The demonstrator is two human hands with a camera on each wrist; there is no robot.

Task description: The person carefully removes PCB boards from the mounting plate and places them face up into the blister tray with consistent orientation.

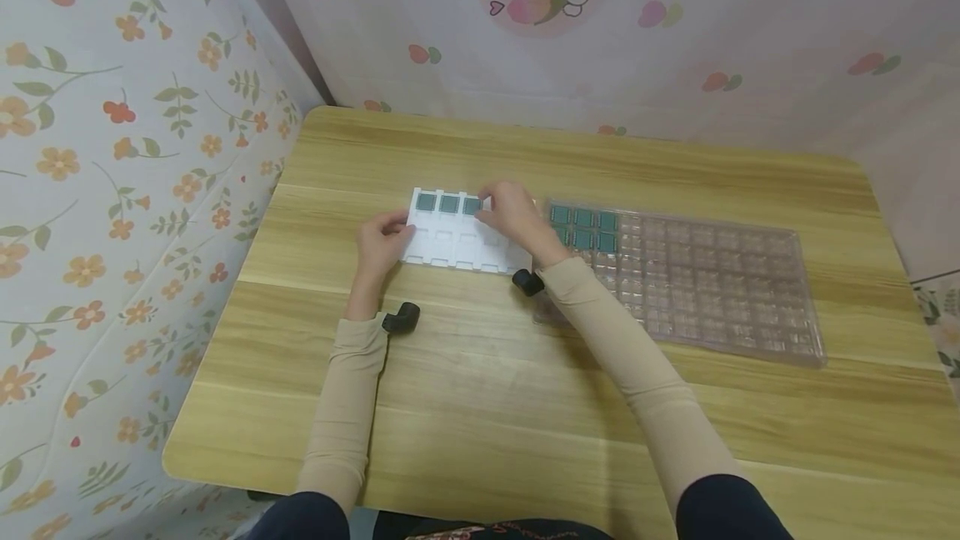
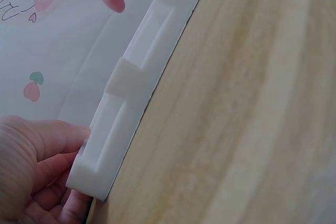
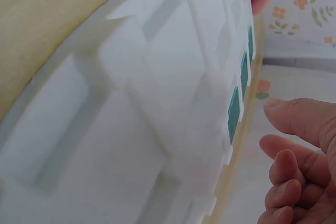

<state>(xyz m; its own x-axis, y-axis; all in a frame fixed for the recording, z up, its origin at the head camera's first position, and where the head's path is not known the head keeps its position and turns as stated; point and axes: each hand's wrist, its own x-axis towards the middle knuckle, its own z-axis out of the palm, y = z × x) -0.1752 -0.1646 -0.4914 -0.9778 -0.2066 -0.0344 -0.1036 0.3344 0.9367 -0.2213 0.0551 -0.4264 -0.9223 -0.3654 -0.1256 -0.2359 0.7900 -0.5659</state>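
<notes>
A white plastic tray (image 1: pixel 438 244) with shallow pockets lies on the table, three small green square chips (image 1: pixel 449 204) sitting along its far row. At its left end my left hand (image 1: pixel 380 244) holds the edge, the thumb (image 2: pixel 63 139) on the tray's end and the other fingers partly hidden beside it. My right hand (image 1: pixel 516 213) hovers over the tray's far side by the rightmost chip. In the right wrist view, its thumb (image 3: pixel 296 120) and forefinger stand apart from the tray with nothing between them; the other fingers are loosely bent.
A clear plastic tray (image 1: pixel 720 290) with many pockets lies to the right, several green chips (image 1: pixel 583 217) in its far left corner. The wooden table (image 1: pixel 480 407) has a patterned curtain (image 1: pixel 585 65) behind it and a flowered cloth (image 1: pixel 112 215) at left.
</notes>
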